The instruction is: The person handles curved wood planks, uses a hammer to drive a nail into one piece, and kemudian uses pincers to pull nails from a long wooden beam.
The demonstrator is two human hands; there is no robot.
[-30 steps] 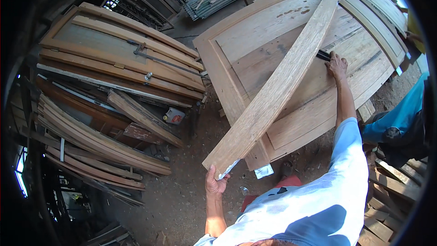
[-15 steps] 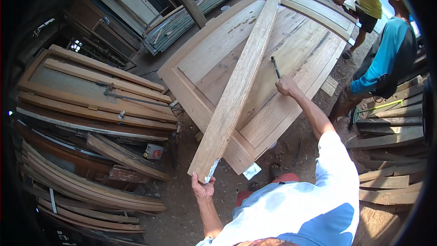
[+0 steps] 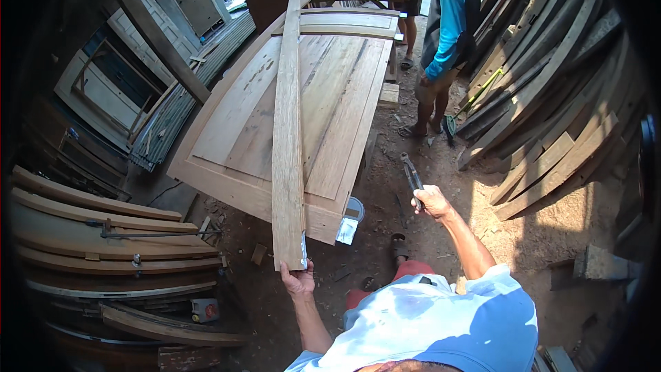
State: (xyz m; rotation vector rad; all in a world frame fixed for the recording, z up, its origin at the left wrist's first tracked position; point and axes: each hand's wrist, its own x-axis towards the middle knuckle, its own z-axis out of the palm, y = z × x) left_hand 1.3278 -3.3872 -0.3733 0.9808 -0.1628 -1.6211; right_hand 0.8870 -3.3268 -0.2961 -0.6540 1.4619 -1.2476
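Observation:
A long wooden plank lies lengthwise over a wooden panel door with a curved edge. Its near end juts past the door. My left hand is closed round that end, thumb at the left and fingers partly hidden underneath. A strip of white-and-blue paper or tape shows on the plank's edge by the fingers. To the right of the door, my right hand is wrapped round dark metal pincers, held in the air with the head pointing away.
A white bucket stands below the door's near right corner. Two people, one in blue sleeves, stand beyond, at the far right. Stacked doors line the left; curved timbers lean along the right. A post rises at far left.
My view has swung to the right. The pincers have moved from above the door to over the ground at its right. My left hand keeps hold of the plank's end.

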